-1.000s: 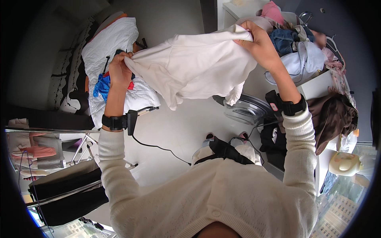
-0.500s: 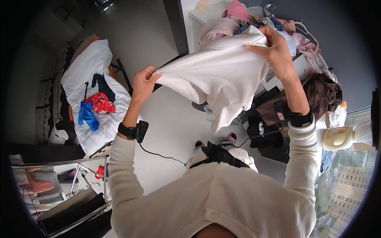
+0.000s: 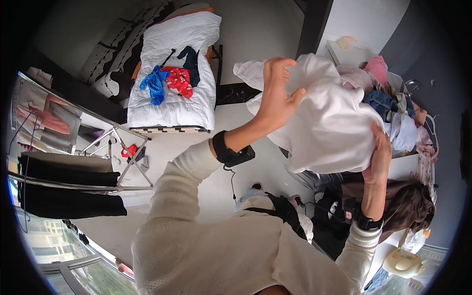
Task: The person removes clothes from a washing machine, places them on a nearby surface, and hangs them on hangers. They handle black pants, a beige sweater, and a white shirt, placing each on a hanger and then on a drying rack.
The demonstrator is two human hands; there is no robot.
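A white cloth garment hangs spread out in front of me, its exact kind hidden by the folds. At its right lower edge my right hand grips the fabric, thumb on the near side. My left hand is raised in front of the garment's left part, fingers curved and thumb apart, with no cloth between them. Behind the garment, to the right, lies a heap of clothes in pink, blue and white.
A bed with a white quilt stands far left, bearing a blue cloth, a red patterned cloth and a dark one. A metal drying rack with trousers is at left. Right are brown clothing and a cream jug.
My left hand has let go of the garment's left corner and moved right. My right hand has come down with the cloth. The view has turned, shifting the bed rightward.
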